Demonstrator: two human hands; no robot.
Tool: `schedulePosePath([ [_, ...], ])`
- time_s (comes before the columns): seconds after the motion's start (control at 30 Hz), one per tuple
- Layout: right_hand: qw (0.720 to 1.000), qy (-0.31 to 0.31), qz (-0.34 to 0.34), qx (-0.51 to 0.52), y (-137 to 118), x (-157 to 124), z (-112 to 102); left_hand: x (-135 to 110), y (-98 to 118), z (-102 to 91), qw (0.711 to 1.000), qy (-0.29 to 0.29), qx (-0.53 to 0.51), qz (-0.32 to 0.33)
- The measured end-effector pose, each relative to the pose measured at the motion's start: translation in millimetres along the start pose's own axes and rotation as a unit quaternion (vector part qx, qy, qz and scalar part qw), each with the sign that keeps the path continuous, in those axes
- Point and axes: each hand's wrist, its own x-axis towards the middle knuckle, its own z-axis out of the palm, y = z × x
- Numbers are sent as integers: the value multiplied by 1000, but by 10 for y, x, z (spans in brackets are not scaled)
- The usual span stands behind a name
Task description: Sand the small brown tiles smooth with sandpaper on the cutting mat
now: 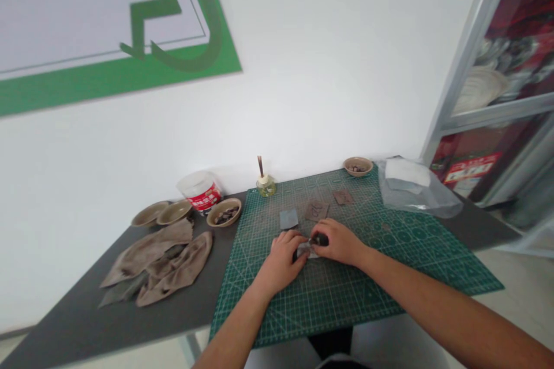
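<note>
Both hands meet over the middle of the green cutting mat (389, 265). My left hand (283, 259) has its fingers curled onto a small pale piece (312, 252) lying on the mat. My right hand (340, 242) is closed around a small dark tool (321, 238) whose end touches that piece. Just beyond the hands lie a grey square piece (288, 218) and two brown leather pieces (317, 210), (343, 197).
A glass jar with a brush (265, 183) stands at the mat's far edge. Bowls (224, 211), (358, 166), (162, 213) and a white tub (199, 190) sit along the wall. Brown cloth scraps (160, 262) lie left. A plastic bag (415, 187) lies far right.
</note>
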Motion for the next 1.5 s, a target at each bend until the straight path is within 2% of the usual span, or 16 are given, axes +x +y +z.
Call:
schedulePosePath([
  [0.27,1000,-1,-22,-9,-29,4,11,-14,31,-7,1000,-1,17,2],
  [1.5,999,-15,-25,-40,-38,-14,63,-44,139,-86,998,-6,57,-31],
])
